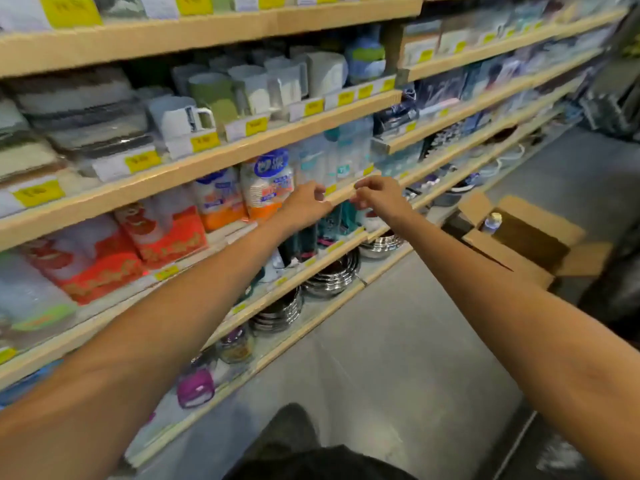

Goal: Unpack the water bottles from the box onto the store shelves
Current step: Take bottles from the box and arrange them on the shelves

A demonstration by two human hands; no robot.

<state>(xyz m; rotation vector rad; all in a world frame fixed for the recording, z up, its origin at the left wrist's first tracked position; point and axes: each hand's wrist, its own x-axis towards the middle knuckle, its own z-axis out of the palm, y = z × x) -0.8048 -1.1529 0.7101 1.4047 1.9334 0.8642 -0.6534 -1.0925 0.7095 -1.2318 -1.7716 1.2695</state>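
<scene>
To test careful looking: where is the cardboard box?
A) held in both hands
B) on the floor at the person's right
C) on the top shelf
B: the box sits open on the floor at the right, while the left hand and right hand are up at a shelf edge.

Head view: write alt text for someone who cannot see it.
The left hand and right hand reach to a shelf edge in front of clear water bottles. An open cardboard box stands on the floor to the right, one bottle showing inside.
</scene>
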